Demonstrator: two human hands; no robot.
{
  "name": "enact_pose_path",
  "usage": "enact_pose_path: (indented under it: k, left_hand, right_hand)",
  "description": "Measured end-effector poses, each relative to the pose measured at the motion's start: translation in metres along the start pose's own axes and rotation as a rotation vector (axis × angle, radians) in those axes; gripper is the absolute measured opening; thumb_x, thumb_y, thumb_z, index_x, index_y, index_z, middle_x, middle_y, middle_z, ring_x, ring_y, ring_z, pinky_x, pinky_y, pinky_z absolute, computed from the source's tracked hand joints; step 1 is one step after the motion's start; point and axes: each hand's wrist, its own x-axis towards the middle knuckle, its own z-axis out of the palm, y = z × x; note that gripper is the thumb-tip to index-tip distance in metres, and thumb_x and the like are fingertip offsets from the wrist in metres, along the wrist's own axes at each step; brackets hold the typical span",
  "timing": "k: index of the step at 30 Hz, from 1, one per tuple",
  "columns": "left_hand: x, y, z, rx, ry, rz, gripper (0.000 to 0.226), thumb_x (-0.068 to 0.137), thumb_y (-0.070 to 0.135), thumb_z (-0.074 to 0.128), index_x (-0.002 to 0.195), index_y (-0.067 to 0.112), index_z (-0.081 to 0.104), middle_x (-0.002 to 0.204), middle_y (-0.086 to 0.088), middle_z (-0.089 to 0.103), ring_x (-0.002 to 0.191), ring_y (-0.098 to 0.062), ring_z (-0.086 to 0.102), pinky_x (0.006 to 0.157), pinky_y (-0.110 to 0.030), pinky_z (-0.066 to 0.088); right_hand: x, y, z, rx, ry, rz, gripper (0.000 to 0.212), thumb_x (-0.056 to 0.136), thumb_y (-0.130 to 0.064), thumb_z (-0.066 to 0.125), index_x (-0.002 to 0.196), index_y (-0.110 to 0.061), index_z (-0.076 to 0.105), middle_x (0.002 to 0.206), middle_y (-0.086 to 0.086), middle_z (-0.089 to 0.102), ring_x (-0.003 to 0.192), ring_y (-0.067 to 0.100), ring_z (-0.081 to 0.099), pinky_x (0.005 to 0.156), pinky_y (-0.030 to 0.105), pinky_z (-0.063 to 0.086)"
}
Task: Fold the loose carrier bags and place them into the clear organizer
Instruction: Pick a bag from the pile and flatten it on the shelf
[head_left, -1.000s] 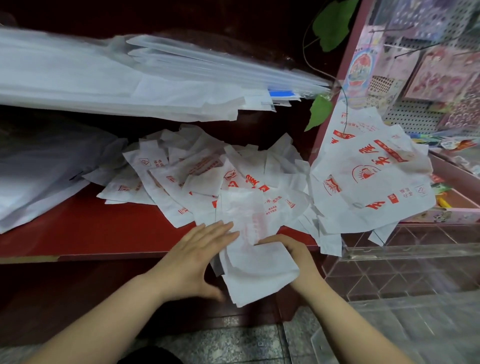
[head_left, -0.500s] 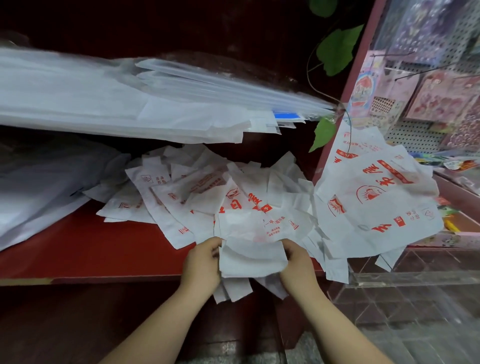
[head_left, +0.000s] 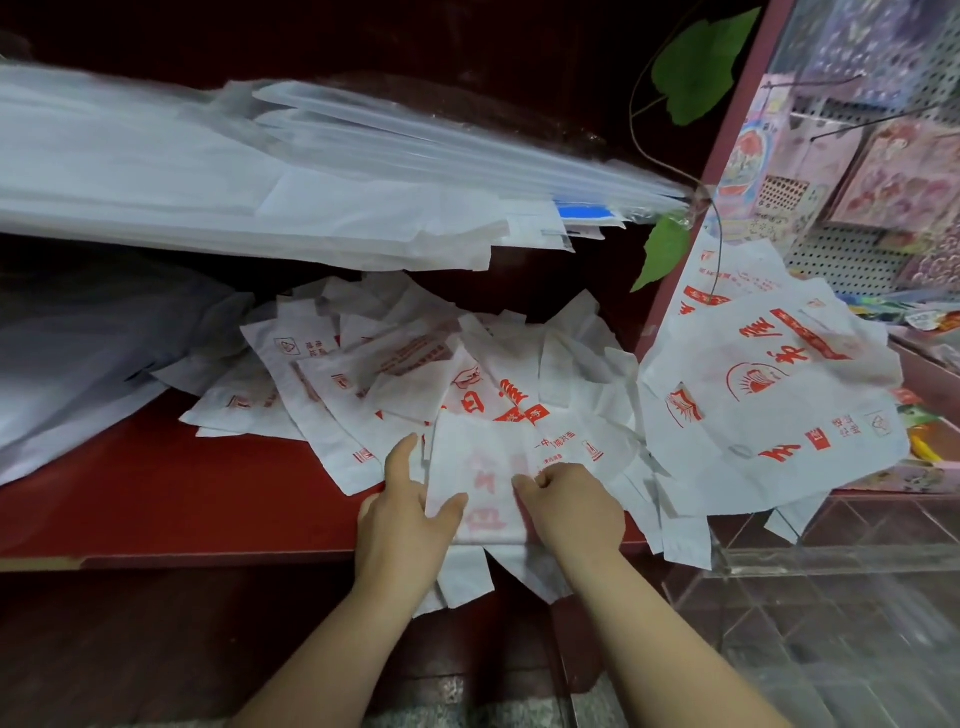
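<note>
Hands moved up; white red-printed plastic carrier bag (head_left: 483, 483) now flatter at red shelf (head_left: 156, 499) edge. Left hand (head_left: 405, 519) pinches its left edge, thumb on top; right hand (head_left: 574, 506) grips right side, fingers curled. Mid-fold; next likely crease, then carry right to clear acrylic organizer (head_left: 831, 571).

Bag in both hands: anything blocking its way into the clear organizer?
Partly: loose printed bags drape over the clear organizer's left rim, beside the bag the left hand and right hand hold. Its nearer top looks uncovered.

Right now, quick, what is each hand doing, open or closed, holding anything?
Left hand: grips the left edge of the white bag, thumb on top.
Right hand: fingers curled, pinching the same bag's right side.
</note>
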Motion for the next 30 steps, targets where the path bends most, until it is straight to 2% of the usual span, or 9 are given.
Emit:
enact_pose_path:
  k: [5,7,10,13,15,19,25,29,30]
  left_hand:
    - [-0.004,-0.008,-0.006,0.307,0.191,0.398,0.05,0.083,0.036,0.052,0.129,0.015,0.045,0.098,-0.001,0.059,0.1,-0.017,0.044,0.098,-0.032,0.031]
    - [-0.002,-0.001,-0.004,0.474,0.043,0.491,0.053,0.085,0.041,0.038,0.129,0.013,0.047,0.124,-0.013,0.056,0.118,-0.022,0.041,0.107,-0.036,0.026]
    - [0.001,0.007,-0.004,0.658,-0.24,0.389,0.057,0.098,0.044,0.024,0.147,0.021,0.008,0.156,-0.002,0.001,0.143,-0.013,0.002,0.113,-0.03,-0.005]
    - [0.003,0.005,0.0,0.808,-0.308,0.352,0.057,0.099,0.044,0.017,0.147,0.023,-0.006,0.155,0.002,-0.01,0.142,-0.01,-0.008,0.113,-0.028,-0.01]
    - [0.003,0.004,0.002,0.816,-0.313,0.347,0.057,0.099,0.043,0.016,0.147,0.022,-0.007,0.155,0.002,-0.011,0.142,-0.01,-0.009,0.113,-0.029,-0.01]
    - [0.001,0.002,0.002,0.833,-0.318,0.367,0.056,0.099,0.043,0.011,0.146,0.021,-0.009,0.155,0.002,-0.013,0.142,-0.01,-0.011,0.113,-0.03,-0.011]
    - [0.002,-0.001,0.002,0.798,-0.309,0.376,0.093,0.059,0.05,-0.028,0.146,0.022,-0.011,0.154,0.004,-0.015,0.141,-0.007,-0.012,0.112,-0.029,-0.013]
    - [0.007,-0.002,0.005,0.747,-0.207,0.442,0.093,0.067,0.051,-0.017,0.147,0.015,0.015,0.151,0.003,0.001,0.142,-0.013,0.013,0.111,-0.028,-0.005]
    - [0.007,-0.002,0.006,0.756,-0.208,0.44,0.095,0.064,0.051,-0.019,0.147,0.016,0.012,0.153,0.002,0.0,0.143,-0.012,0.008,0.111,-0.03,-0.007]
  right_hand:
    - [0.0,-0.001,0.001,-0.037,0.012,0.008,0.038,0.089,-0.033,0.044,0.055,-0.018,0.035,0.056,-0.004,0.037,0.069,0.024,0.044,0.07,0.026,0.035]
    - [-0.001,-0.002,0.0,-0.038,0.012,0.003,0.031,0.09,-0.032,0.043,0.063,-0.017,0.041,0.063,-0.003,0.045,0.073,0.025,0.048,0.075,0.027,0.039]
    - [-0.003,-0.003,-0.007,0.024,0.0,0.008,0.017,0.09,-0.03,0.044,0.091,-0.013,0.044,0.085,0.002,0.053,0.091,0.029,0.056,0.076,0.03,0.038]
    - [-0.001,-0.003,-0.017,0.082,0.065,-0.026,0.026,0.089,-0.026,0.047,0.11,-0.013,0.042,0.095,0.003,0.053,0.098,0.029,0.056,0.071,0.029,0.035]
    - [0.012,-0.002,-0.021,0.103,0.104,-0.169,0.031,0.088,-0.017,0.049,0.119,-0.011,0.049,0.114,0.007,0.055,0.106,0.026,0.053,0.081,0.029,0.038]
    - [0.038,-0.013,-0.02,0.083,-0.134,-0.481,0.04,0.09,-0.005,0.048,0.13,-0.009,0.048,0.141,0.005,0.044,0.131,0.019,0.037,0.105,0.021,0.023]
    - [0.06,-0.027,-0.007,-0.058,-0.278,-0.585,0.036,0.095,-0.007,0.039,0.128,-0.009,0.052,0.136,0.004,0.051,0.126,0.019,0.043,0.102,0.021,0.027]
    - [0.06,-0.028,-0.005,0.024,-0.331,-0.557,0.032,0.095,-0.008,0.042,0.123,-0.011,0.057,0.131,0.001,0.055,0.122,0.016,0.047,0.098,0.017,0.03]
    - [0.059,-0.027,-0.004,0.039,-0.329,-0.56,0.033,0.094,-0.007,0.042,0.123,-0.011,0.057,0.131,0.001,0.055,0.122,0.017,0.047,0.1,0.02,0.031]
